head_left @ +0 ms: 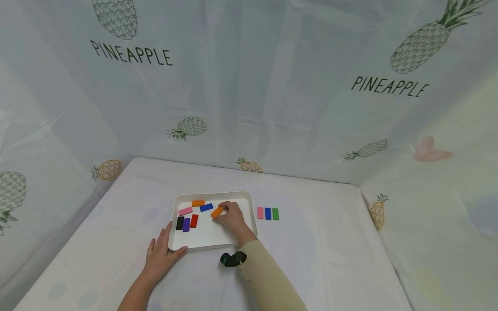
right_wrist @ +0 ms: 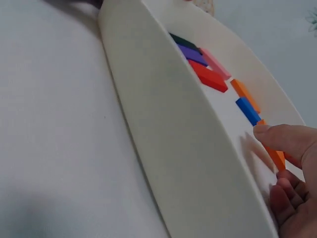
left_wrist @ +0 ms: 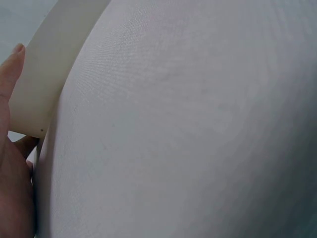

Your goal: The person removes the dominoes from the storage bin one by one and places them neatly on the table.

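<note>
A white tray (head_left: 210,239) lies on the table with several small coloured rectangular blocks in it. Between thumb and fingers my right hand (head_left: 232,218) pinches an orange block (right_wrist: 275,154) over the tray floor. Close by lie a blue block (head_left: 206,207) and a second orange block (head_left: 198,203). To their left are a pink block (head_left: 185,211), a red block (head_left: 194,221), a purple block (head_left: 186,224) and a black block (head_left: 180,223). My left hand (head_left: 160,254) rests at the tray's near left corner, fingers along its left side and thumb at the front edge.
Right of the tray, a pink block (head_left: 260,213), a blue block (head_left: 268,213) and a green block (head_left: 275,214) stand in a row on the white tablecloth (head_left: 330,250). A pineapple-printed curtain (head_left: 264,86) hangs behind the table.
</note>
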Tool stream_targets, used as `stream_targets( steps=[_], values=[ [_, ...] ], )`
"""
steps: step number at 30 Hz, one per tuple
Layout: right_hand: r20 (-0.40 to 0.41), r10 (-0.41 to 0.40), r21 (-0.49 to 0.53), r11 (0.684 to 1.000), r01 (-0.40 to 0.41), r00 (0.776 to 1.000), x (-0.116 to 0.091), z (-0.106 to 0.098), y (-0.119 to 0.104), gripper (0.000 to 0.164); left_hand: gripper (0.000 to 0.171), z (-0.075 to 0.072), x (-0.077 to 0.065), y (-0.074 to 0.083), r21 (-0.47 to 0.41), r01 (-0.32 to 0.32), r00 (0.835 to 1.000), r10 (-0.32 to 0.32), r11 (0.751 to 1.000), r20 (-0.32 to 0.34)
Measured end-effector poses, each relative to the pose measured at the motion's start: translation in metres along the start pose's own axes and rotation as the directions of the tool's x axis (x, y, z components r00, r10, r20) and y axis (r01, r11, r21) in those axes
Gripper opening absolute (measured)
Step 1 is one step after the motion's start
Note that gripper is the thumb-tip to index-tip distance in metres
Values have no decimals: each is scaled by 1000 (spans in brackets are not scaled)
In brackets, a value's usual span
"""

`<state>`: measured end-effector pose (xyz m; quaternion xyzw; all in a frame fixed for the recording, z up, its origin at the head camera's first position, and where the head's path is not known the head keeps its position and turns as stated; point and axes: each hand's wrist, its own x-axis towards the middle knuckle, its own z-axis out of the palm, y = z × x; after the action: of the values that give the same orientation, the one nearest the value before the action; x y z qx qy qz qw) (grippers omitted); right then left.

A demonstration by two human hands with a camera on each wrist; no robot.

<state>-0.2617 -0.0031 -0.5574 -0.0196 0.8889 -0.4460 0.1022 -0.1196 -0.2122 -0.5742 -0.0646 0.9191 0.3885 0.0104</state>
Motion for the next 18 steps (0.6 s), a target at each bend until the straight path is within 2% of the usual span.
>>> stream_targets(
  steps=[6,14,18],
  values=[
    [32,10,130,991,-14,999,-1,-6,3,38,109,0,0,-2,12,15,1000,-15,1000,12],
    [120,-9,199,980,-16,993,-9,-17,0,39,110,-1,0,-2,7,1,1000,-1,1000,9],
    [160,13,249,967,-53,987,-19,-26,-3,39,109,1,0,-1,6,-6,1000,6,1000,6]
  ],
)
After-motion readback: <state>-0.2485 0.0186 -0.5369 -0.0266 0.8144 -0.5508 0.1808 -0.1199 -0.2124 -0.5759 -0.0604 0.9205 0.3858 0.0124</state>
